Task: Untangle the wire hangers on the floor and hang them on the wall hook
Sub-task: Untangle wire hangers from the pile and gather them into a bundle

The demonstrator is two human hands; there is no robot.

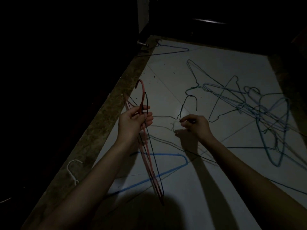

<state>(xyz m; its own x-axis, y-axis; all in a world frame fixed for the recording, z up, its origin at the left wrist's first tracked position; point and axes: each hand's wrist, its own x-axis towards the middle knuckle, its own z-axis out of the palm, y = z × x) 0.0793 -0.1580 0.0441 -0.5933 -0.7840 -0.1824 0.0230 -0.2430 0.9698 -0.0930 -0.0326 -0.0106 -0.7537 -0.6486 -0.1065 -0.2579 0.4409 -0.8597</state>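
My left hand grips a red wire hanger and a dark wire hanger together at their necks, hooks up, bodies hanging down toward the floor. My right hand pinches the neck of a dark green hanger, its hook standing above my fingers. A tangle of blue and teal hangers lies on the pale tiled floor to the right. Flat on the floor under my left forearm is a bright blue hanger. No wall hook is in view.
The room is very dim. A brown stone threshold runs diagonally along the left of the tiles. A white hanger lies on it. Another dark blue hanger lies at the far end by a door stop. Dark furniture borders the far side.
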